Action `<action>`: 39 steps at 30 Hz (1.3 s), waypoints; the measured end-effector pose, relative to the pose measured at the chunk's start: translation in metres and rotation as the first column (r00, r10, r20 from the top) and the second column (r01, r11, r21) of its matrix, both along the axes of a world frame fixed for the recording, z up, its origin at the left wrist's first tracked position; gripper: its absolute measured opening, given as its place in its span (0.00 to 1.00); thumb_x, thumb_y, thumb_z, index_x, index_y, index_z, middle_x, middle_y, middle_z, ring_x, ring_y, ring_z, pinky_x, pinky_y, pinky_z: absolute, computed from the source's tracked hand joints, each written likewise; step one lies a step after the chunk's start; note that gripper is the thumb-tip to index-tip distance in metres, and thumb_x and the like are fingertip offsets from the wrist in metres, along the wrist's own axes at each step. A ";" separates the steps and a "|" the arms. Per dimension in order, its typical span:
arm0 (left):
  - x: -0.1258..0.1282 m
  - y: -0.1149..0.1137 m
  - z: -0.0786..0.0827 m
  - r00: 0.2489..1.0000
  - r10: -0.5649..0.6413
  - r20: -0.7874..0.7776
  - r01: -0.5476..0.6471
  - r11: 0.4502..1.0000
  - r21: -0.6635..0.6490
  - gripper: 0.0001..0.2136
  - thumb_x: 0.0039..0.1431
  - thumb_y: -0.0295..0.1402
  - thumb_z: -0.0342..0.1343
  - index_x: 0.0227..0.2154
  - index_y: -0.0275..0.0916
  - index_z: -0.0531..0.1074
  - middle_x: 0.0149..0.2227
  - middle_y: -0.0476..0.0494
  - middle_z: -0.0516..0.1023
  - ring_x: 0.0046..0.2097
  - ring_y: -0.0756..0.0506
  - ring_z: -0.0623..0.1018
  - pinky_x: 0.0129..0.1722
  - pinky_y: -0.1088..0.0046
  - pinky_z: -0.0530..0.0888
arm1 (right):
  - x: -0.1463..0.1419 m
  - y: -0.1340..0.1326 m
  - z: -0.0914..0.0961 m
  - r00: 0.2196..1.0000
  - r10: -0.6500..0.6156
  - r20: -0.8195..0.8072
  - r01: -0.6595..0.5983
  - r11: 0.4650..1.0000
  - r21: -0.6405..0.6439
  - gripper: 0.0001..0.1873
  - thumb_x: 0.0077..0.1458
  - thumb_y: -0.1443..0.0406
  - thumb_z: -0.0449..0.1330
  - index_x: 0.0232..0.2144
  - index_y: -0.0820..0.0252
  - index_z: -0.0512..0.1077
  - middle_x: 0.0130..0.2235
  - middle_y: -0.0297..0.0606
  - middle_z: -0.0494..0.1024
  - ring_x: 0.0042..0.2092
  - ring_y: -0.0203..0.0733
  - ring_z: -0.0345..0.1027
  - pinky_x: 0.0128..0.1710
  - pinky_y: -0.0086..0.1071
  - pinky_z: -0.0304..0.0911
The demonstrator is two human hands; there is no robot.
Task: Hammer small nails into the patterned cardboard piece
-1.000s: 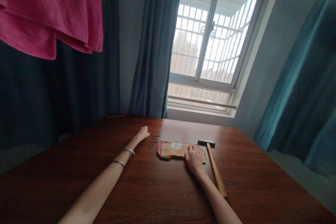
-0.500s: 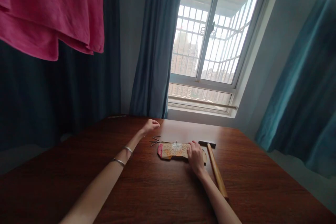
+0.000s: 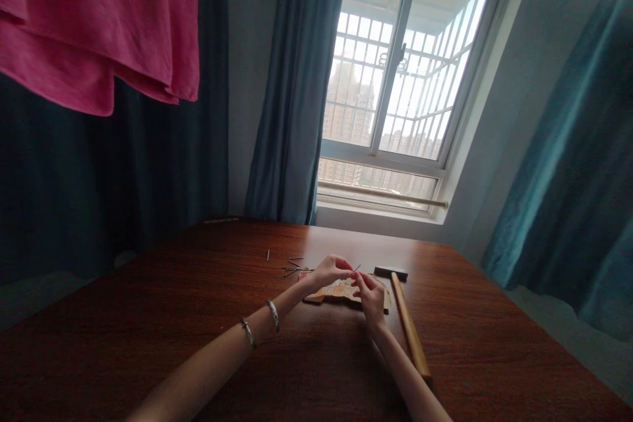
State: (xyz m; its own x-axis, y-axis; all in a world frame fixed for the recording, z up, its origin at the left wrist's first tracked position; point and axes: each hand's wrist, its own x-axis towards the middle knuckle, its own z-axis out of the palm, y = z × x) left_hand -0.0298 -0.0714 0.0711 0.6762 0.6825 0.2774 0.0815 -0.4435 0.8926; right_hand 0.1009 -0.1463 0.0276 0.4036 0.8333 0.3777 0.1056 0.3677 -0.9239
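Note:
My left hand (image 3: 336,270) and my right hand (image 3: 370,298) meet above a patterned board (image 3: 340,290) with a ragged front edge. A thin nail (image 3: 357,268) sticks up from where their fingertips pinch together. Both hands are closed, and the nail's lower end is hidden by the fingers. Several loose nails (image 3: 295,266) lie on the table by the board's left end, and a single nail (image 3: 268,254) lies farther left. To the right of my right hand rests a hammer (image 3: 409,325) with a wooden handle and a dark head.
The brown wooden table (image 3: 257,369) reaches back toward a barred window (image 3: 386,92). Blue curtains (image 3: 291,92) hang beside it. Pink cloth (image 3: 133,26) hangs at the upper left.
My left hand has come right and nearer, from the table's far side to my right hand. My right hand has lifted its fingers from the board into a pinch. The hammer has not moved.

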 end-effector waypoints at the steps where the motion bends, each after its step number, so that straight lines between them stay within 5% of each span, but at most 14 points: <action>1: 0.001 -0.001 -0.002 1.000 0.019 0.003 -0.019 1.000 -0.003 0.16 0.44 0.41 0.57 0.28 0.30 0.76 0.24 0.45 0.75 0.27 0.50 0.70 0.25 0.78 0.64 | 0.001 0.000 0.001 1.000 -0.008 -0.016 0.008 1.000 -0.003 0.19 0.48 0.54 0.57 0.31 0.65 0.75 0.27 0.39 0.75 0.29 0.38 0.67 0.21 0.27 0.64; 9: -0.001 0.014 -0.005 0.997 -0.002 -0.072 0.006 0.999 0.052 0.15 0.45 0.40 0.56 0.28 0.31 0.77 0.24 0.44 0.76 0.27 0.49 0.72 0.27 0.77 0.65 | 0.003 0.004 -0.001 0.998 -0.016 -0.060 0.014 0.999 -0.035 0.19 0.44 0.54 0.60 0.32 0.64 0.74 0.28 0.39 0.75 0.29 0.38 0.67 0.19 0.25 0.62; 13: -0.014 0.041 -0.006 0.978 0.205 -0.035 -0.198 0.970 0.141 0.12 0.46 0.34 0.53 0.29 0.32 0.76 0.25 0.44 0.76 0.29 0.48 0.73 0.29 0.77 0.66 | 0.007 0.009 -0.004 0.999 -0.044 -0.020 0.043 0.998 -0.044 0.20 0.44 0.54 0.60 0.33 0.65 0.74 0.28 0.40 0.75 0.29 0.38 0.67 0.20 0.25 0.62; 16: -0.022 0.061 -0.022 0.958 0.286 0.014 -0.286 0.956 0.060 0.12 0.44 0.28 0.50 0.32 0.32 0.75 0.29 0.42 0.77 0.33 0.47 0.74 0.31 0.76 0.68 | 0.008 0.020 -0.006 0.996 -0.032 0.086 0.034 0.999 -0.030 0.21 0.46 0.53 0.58 0.34 0.65 0.74 0.28 0.41 0.77 0.29 0.39 0.68 0.20 0.26 0.62; 20: -0.022 0.073 -0.052 0.964 0.266 0.023 -0.263 0.960 -0.102 0.20 0.38 0.22 0.48 0.38 0.31 0.72 0.31 0.42 0.76 0.34 0.48 0.74 0.33 0.75 0.69 | 0.007 0.045 -0.006 0.955 -0.006 0.297 0.013 1.000 -0.024 0.21 0.48 0.53 0.55 0.35 0.64 0.75 0.28 0.41 0.78 0.29 0.41 0.69 0.23 0.29 0.64; 25: -0.019 0.073 -0.072 0.973 0.224 0.049 -0.216 0.967 -0.132 0.22 0.35 0.20 0.47 0.39 0.32 0.71 0.30 0.44 0.75 0.32 0.49 0.73 0.30 0.75 0.68 | 0.000 0.068 -0.011 0.923 0.004 0.384 0.003 1.000 -0.017 0.14 0.46 0.58 0.57 0.30 0.61 0.76 0.29 0.39 0.79 0.31 0.42 0.70 0.33 0.33 0.65; 39: -0.016 0.075 -0.079 0.978 0.208 0.003 -0.207 0.975 -0.087 0.16 0.37 0.23 0.48 0.32 0.31 0.74 0.30 0.44 0.76 0.32 0.48 0.73 0.33 0.74 0.68 | -0.005 0.067 -0.024 0.860 0.005 0.511 0.011 1.000 -0.028 0.12 0.50 0.61 0.53 0.29 0.56 0.76 0.31 0.35 0.79 0.32 0.39 0.71 0.35 0.30 0.63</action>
State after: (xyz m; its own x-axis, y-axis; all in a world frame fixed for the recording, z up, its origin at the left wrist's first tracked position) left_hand -0.0457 0.0039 -0.0080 0.5143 0.8291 0.2194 0.1525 -0.3402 0.9279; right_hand 0.0956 -0.0797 0.0037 0.1634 0.8461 0.5073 0.5667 0.3404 -0.7503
